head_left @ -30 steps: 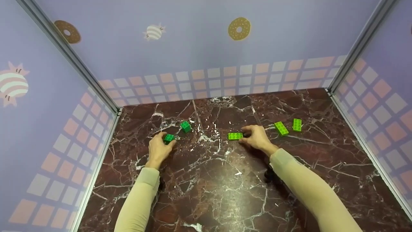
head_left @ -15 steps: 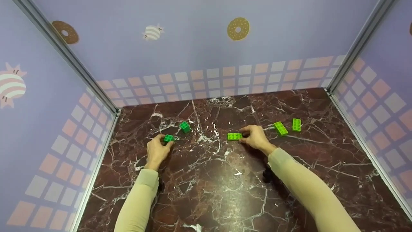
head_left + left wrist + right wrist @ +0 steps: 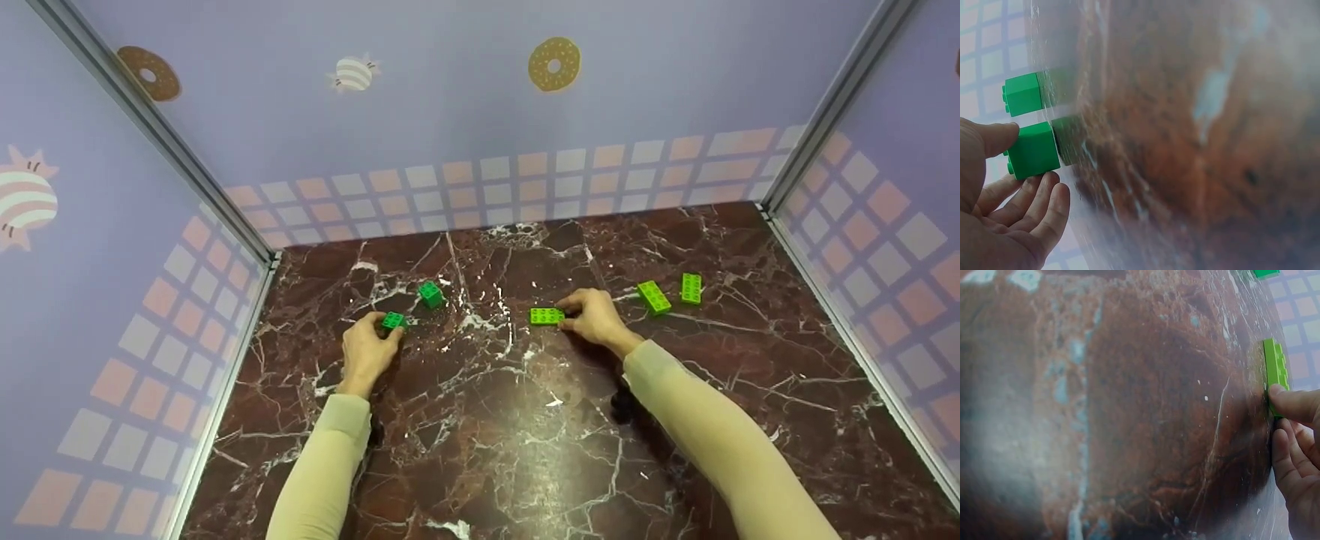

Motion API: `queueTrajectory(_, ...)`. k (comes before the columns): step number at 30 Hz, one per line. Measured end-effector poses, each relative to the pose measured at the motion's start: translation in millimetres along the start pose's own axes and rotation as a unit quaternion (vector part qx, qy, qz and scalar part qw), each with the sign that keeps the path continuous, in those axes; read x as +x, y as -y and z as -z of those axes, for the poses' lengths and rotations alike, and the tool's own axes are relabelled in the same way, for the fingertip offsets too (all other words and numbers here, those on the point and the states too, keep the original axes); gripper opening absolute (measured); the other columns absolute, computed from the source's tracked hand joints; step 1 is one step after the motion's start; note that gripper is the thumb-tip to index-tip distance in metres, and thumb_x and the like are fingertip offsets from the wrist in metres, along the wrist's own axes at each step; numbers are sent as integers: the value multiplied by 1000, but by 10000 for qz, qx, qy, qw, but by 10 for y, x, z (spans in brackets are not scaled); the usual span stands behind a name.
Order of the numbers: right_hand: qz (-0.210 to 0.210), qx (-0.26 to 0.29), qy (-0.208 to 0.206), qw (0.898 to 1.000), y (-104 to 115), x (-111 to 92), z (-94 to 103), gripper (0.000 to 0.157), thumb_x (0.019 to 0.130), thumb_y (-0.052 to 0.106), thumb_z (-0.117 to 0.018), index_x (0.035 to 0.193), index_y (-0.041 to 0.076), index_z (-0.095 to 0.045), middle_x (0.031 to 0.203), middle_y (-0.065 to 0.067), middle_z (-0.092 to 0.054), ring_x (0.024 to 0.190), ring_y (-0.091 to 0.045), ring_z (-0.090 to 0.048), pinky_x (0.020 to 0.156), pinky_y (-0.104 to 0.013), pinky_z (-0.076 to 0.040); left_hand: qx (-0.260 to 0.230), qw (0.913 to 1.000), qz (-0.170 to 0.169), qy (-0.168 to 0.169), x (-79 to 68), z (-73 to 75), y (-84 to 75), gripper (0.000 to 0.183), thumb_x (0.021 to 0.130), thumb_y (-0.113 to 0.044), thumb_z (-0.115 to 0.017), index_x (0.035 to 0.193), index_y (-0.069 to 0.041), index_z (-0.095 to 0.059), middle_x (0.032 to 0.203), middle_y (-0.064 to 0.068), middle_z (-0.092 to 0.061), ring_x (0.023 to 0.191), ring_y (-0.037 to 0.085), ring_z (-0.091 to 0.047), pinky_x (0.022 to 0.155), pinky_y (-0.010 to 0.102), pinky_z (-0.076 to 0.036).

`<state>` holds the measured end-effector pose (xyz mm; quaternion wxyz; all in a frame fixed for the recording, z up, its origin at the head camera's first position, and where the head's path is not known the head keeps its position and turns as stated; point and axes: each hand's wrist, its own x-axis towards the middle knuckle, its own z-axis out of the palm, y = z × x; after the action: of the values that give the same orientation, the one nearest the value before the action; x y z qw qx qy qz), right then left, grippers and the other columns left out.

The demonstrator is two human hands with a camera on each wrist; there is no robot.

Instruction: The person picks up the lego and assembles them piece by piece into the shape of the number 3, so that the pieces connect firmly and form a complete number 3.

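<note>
In the head view my left hand [image 3: 367,351] holds a small dark green toy brick [image 3: 393,320] at the left of the marble-patterned surface. The left wrist view shows the thumb on one side of that green brick [image 3: 1034,151] and the fingers on the opposite side. A second dark green brick [image 3: 430,295] stands just beyond it, apart from the hand. Right of the middle, my right hand [image 3: 598,320] pinches the right end of a longer lime green brick [image 3: 546,316], which lies flat with studs up. In the right wrist view the thumb covers part of this lime brick [image 3: 1275,363].
Two more lime bricks, one slanted [image 3: 654,298] and one nearly straight [image 3: 691,288], lie to the right of my right hand. Patterned walls enclose the dark red marbled surface [image 3: 480,420] at the back [image 3: 465,112], left and right.
My left thumb and fingers have drawn in around the dark green brick. The right fingers have come slightly closer onto the lime brick's end. The bricks show no clear movement.
</note>
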<state>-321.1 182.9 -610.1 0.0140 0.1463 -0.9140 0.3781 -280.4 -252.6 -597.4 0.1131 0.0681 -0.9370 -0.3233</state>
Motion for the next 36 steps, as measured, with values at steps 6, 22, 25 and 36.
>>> queueTrajectory(6,8,-9,-24,10000,8,2,19,33,83,2,-92,116,-1,-87,109,-22,-83,101,-40,-81,95,-55,-66,5,10000,-54,-23,-19,0,-41,44,100,-26,-84,135,-1,-76,126,24,-82,115,45,-78,104,61,-60)
queueTrajectory(22,70,-108,-6,9999,-16,8,-13,33,85,5,-92,117,-1,-87,109,-21,-83,100,-39,-80,96,-55,-64,-124,9992,-365,-133,-45,-32,-229,45,99,-25,-85,137,-1,-76,134,26,-78,127,47,-75,111,61,-59)
queueTrajectory(25,118,-147,-31,9998,-14,6,-5,33,84,4,-92,116,-1,-87,106,-21,-83,98,-39,-79,95,-55,-64,-158,9987,-439,-186,-53,-29,-277,45,99,-25,-85,137,-1,-76,132,25,-79,125,47,-75,109,62,-59)
queueTrajectory(36,560,107,-256,9980,-194,37,-77,30,81,9,-92,110,4,-89,100,-14,-84,90,-29,-80,86,-44,-65,-480,9959,-625,-446,-68,-69,-380,42,94,-19,-89,130,-1,-80,122,24,-82,112,45,-80,102,60,-61)
